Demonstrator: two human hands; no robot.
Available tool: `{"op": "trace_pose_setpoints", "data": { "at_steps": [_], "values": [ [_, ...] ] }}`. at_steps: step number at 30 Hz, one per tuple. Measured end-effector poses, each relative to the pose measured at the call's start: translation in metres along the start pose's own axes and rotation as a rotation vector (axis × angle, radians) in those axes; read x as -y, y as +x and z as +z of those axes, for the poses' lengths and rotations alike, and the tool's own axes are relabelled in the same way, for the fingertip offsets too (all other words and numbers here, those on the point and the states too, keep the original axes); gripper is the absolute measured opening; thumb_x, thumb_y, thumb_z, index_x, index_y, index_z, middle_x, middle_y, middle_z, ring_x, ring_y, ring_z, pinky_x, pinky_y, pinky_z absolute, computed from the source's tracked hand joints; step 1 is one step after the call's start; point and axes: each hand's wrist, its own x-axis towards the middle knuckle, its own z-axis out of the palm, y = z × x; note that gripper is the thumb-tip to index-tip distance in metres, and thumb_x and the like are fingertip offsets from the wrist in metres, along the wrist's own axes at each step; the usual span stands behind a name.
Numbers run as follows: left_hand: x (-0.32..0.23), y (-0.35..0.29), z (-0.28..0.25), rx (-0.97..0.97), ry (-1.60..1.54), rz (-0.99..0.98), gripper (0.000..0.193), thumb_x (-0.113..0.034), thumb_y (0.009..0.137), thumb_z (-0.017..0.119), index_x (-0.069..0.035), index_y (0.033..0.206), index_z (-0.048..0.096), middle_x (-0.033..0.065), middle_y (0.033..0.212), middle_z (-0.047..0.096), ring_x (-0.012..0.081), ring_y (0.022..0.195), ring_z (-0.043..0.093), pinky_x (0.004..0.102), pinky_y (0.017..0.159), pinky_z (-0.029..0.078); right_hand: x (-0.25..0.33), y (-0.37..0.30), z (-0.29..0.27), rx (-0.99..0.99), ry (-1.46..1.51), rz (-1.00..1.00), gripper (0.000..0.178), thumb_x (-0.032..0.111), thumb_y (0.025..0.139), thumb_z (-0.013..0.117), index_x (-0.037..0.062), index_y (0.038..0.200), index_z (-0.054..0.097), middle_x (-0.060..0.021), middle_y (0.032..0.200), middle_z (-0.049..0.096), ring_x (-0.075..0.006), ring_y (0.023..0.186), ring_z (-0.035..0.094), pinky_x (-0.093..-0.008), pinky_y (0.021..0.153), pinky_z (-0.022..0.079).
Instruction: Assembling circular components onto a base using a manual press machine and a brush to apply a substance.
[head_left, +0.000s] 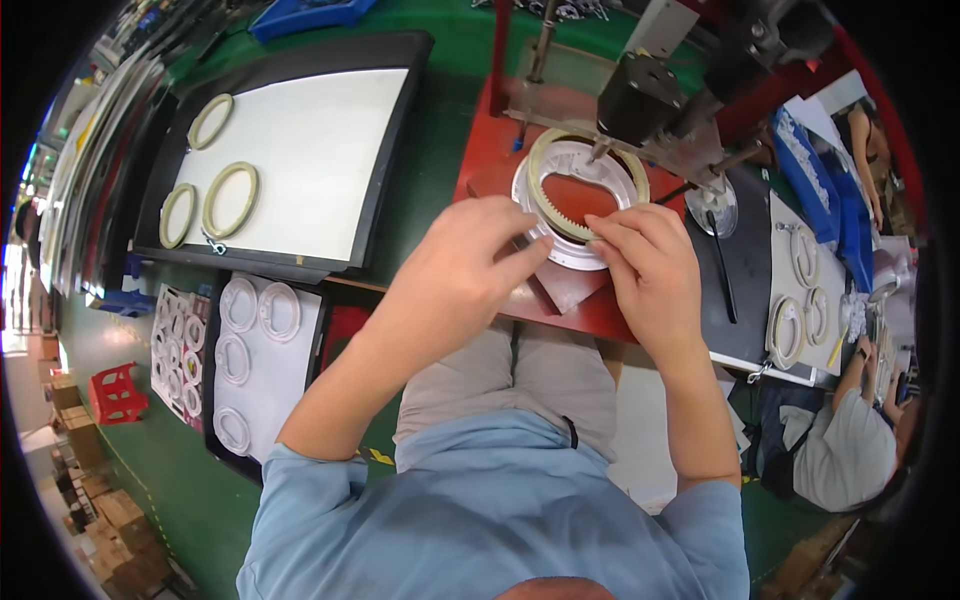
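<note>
A white round housing point(572, 257) lies on the red base plate point(482, 150) under a bench press. A cream ring with inner teeth point(536, 182) rests tilted over it. My right hand point(655, 270) is closed, thumb and fingertips pinching the near edge of the toothed ring. At the near left, my left hand point(468, 268) is closed with its thumb and fingers at the housing's rim. Its fingertips partly cover that edge. Just above the parts sits the press's black motor point(640, 98), with a clear plate and metal rods around it.
To the left, a black tray point(388, 150) holds several cream rings on a white sheet. Below it, another tray point(265, 380) carries white rings. On the right are a black pen-like tool point(724, 280), more rings point(787, 330), blue bins point(850, 215) and a seated person point(845, 455).
</note>
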Motion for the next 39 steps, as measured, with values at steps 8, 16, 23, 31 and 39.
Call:
{"op": "trace_pose_setpoints", "data": {
  "at_steps": [8, 16, 23, 31, 39],
  "values": [
    [0.003, -0.002, 0.0, -0.007, -0.168, -0.068, 0.035, 0.0, 0.086, 0.076, -0.001, 0.121, 0.076, 0.0145, 0.124, 0.072, 0.0348, 0.12, 0.07, 0.043, 0.104, 0.058, 0.008, 0.0, -0.002, 0.0, -0.127, -0.061, 0.025, 0.009, 0.085, 0.083, 0.0065, 0.11, 0.081, -0.0043, 0.1, 0.072, -0.0258, 0.1, 0.069, -0.0392, 0.083, 0.05],
    [0.001, -0.023, 0.012, -0.05, -0.187, -0.126, 0.041, 0.004, 0.087, 0.074, 0.0, 0.128, 0.074, 0.0192, 0.14, 0.064, 0.0378, 0.129, 0.064, 0.0454, 0.109, 0.054, 0.027, -0.007, 0.004, -0.022, -0.185, -0.066, 0.026, 0.008, 0.085, 0.083, 0.0073, 0.111, 0.081, -0.0018, 0.096, 0.071, -0.0229, 0.094, 0.067, -0.0383, 0.077, 0.046],
    [-0.002, -0.022, 0.018, -0.182, -0.337, -0.24, 0.038, 0.003, 0.091, 0.076, 0.001, 0.129, 0.072, 0.0206, 0.139, 0.068, 0.0386, 0.127, 0.067, 0.0444, 0.107, 0.054, 0.038, -0.007, 0.009, -0.047, -0.193, -0.029, 0.024, 0.007, 0.085, 0.083, 0.0062, 0.109, 0.081, -0.0009, 0.094, 0.07, -0.0213, 0.092, 0.065, -0.0375, 0.076, 0.043],
    [0.005, 0.007, 0.022, -0.232, -0.312, -0.435, 0.018, -0.005, 0.094, 0.078, 0.0, 0.111, 0.073, 0.0149, 0.102, 0.073, 0.0328, 0.092, 0.071, 0.0403, 0.084, 0.058, 0.042, -0.007, 0.012, -0.051, -0.184, -0.018, 0.023, 0.008, 0.084, 0.081, 0.0067, 0.107, 0.081, -0.001, 0.088, 0.066, -0.0218, 0.089, 0.063, -0.0376, 0.075, 0.043],
    [0.013, 0.036, 0.048, -0.284, -0.176, -0.462, 0.024, -0.014, 0.092, 0.08, -0.004, 0.114, 0.081, 0.0136, 0.103, 0.079, 0.0262, 0.085, 0.074, 0.0339, 0.081, 0.058, 0.036, -0.003, 0.01, -0.025, -0.223, -0.059, 0.021, 0.01, 0.085, 0.078, 0.0083, 0.105, 0.081, -0.0006, 0.087, 0.063, -0.0218, 0.089, 0.062, -0.0388, 0.075, 0.043]
  ]
}}
